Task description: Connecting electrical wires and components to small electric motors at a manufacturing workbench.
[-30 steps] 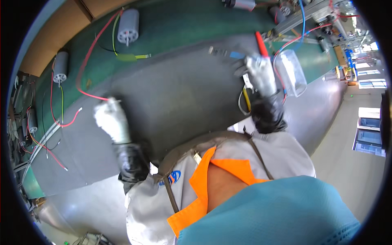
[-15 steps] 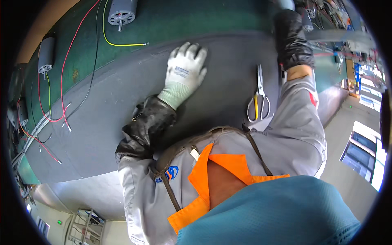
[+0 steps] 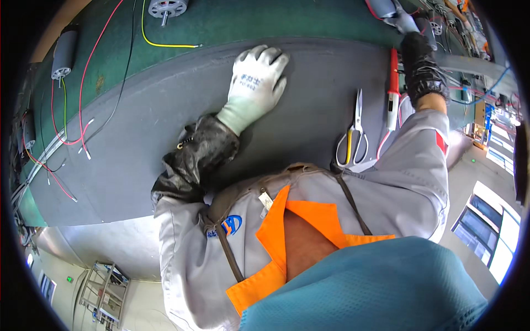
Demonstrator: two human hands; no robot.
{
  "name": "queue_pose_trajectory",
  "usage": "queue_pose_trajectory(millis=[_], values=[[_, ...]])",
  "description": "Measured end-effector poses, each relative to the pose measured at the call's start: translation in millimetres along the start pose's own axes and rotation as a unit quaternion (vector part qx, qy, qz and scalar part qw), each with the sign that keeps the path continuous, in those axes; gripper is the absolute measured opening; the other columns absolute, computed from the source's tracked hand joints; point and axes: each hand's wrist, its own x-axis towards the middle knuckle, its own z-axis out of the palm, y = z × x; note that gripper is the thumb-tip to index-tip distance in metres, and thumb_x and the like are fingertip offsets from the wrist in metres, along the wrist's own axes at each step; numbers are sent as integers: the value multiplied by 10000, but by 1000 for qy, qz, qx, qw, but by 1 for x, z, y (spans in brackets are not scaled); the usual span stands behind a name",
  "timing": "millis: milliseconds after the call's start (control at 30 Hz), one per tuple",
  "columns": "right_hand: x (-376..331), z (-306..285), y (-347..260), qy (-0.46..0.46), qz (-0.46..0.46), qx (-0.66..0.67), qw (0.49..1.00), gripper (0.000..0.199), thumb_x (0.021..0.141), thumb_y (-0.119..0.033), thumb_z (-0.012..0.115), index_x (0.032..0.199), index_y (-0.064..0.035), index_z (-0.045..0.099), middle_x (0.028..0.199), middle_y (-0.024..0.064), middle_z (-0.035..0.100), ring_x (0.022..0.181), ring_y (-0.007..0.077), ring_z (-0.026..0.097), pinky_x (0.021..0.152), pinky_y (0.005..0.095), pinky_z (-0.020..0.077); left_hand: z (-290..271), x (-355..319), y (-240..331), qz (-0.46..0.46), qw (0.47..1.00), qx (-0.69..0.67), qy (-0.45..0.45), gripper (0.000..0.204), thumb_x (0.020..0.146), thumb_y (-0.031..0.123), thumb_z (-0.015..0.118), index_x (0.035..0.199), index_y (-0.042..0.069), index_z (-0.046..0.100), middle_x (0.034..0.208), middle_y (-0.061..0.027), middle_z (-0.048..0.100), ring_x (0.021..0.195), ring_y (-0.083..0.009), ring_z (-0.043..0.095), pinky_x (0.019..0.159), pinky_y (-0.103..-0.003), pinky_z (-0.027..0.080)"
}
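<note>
My left hand [image 3: 256, 77], in a white glove with a black sleeve cover, lies on the dark mat [image 3: 314, 77]. Its fingers are slightly bent and its thumb stands apart, with nothing in its grasp. At the far right my right hand [image 3: 404, 23], also gloved in white, is closed at the end of a grey cylindrical motor [image 3: 382, 7] with a red wire; the picture's edge cuts that motor off. Scissors [image 3: 354, 129] with pale handles, one marked yellow, lie between my arms. Beside my right forearm is a slim red-and-white tool [image 3: 393, 91] with a cord.
More grey motors [image 3: 167, 7] [image 3: 64, 54] stand on the green surface [image 3: 248, 22] at the far left. Red, black and yellow wires [image 3: 165, 45] trail from them onto the mat. Past my right arm are further motors [image 3: 436, 26] and cables.
My right hand and forearm have shifted right, uncovering the red-and-white tool. The grey motor now shows by that hand. My left hand stays on the mat, while the whole view has shifted slightly.
</note>
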Motion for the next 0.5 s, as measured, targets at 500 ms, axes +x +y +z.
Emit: queue_pose_trajectory(millis=[500], values=[[-344,362,-126,-162,73,-138,974,563,935,-178,717,1446,-108,492,973,-56,724,612,-52,471,454,145,321,-7,-9,36,-385,763,-513,81,360,1026,296,581,1233,1,595,1091,-96,666,959,-177,618,810,-323,496]])
